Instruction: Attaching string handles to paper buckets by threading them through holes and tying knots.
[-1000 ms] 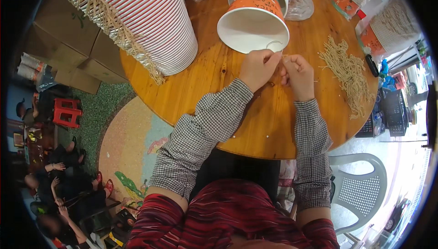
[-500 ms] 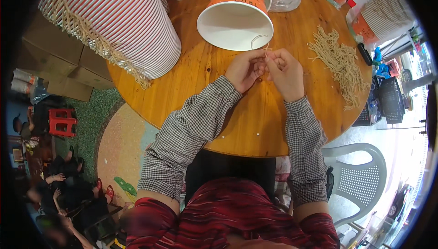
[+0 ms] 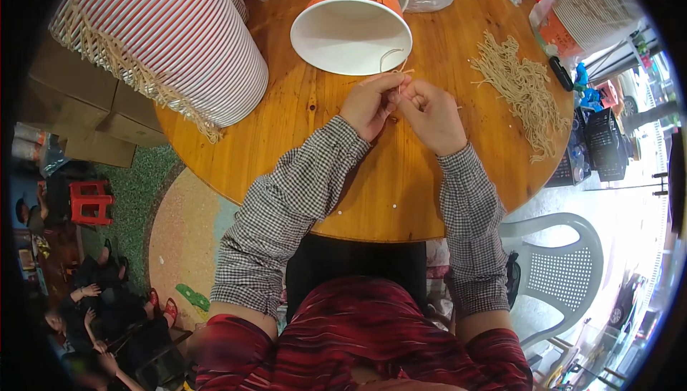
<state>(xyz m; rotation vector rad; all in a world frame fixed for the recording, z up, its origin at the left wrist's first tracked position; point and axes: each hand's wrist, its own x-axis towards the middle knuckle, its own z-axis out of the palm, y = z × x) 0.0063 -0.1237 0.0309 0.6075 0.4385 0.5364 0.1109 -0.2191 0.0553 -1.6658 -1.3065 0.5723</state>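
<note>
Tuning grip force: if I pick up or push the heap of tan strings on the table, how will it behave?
Likely floppy: the heap of tan strings lies in loose curves. Probably apt to snag, since strands cross one another, so lifting one may drag neighbours. Likely light, given how thin they look; pushed, it would probably bunch rather than roll.

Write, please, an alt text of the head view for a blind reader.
A person's left hand and right hand hold a thin cord by a tipped orange-and-white bucket on a wooden table. Stacked buckets are at left, loose cords at right.
</note>
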